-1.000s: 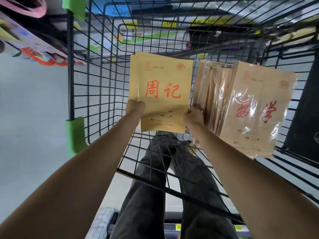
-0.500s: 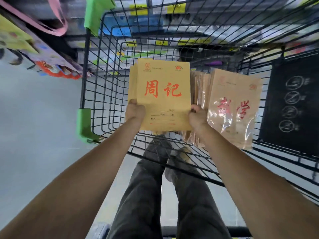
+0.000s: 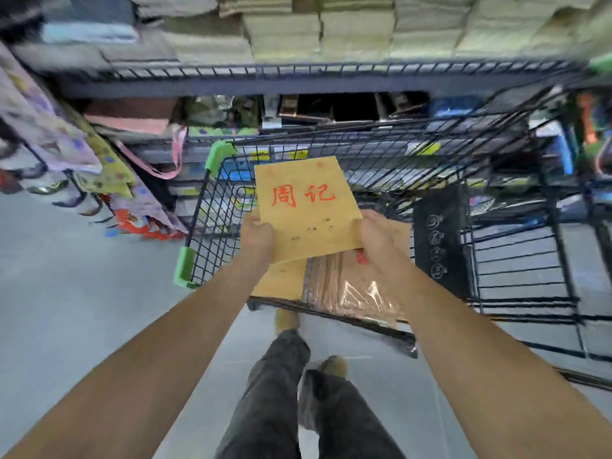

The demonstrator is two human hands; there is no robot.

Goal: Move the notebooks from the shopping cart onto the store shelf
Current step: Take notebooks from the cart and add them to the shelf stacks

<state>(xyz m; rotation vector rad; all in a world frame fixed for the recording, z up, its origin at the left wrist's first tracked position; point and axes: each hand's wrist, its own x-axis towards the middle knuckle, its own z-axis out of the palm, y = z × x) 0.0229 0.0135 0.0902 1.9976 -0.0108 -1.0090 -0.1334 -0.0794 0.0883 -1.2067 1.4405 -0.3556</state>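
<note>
Two hands, one stack lifted, shelf now in view.
Since 1 s ago my view has swung from the cart floor up to the store shelf [image 3: 318,77], top tier already packed w/ tan stacks. The shopping cart [image 3: 212,233] sits just in front of it. The wrapped pack [image 3: 357,286] is still in the cart, now under the lifted notebooks [image 3: 304,207], which have risen and tilted. Left hand [image 3: 256,233] & right hand [image 3: 376,231] each grip a lower corner. My read: pick is done, carry to the shelf is next, pack comes later.
</note>
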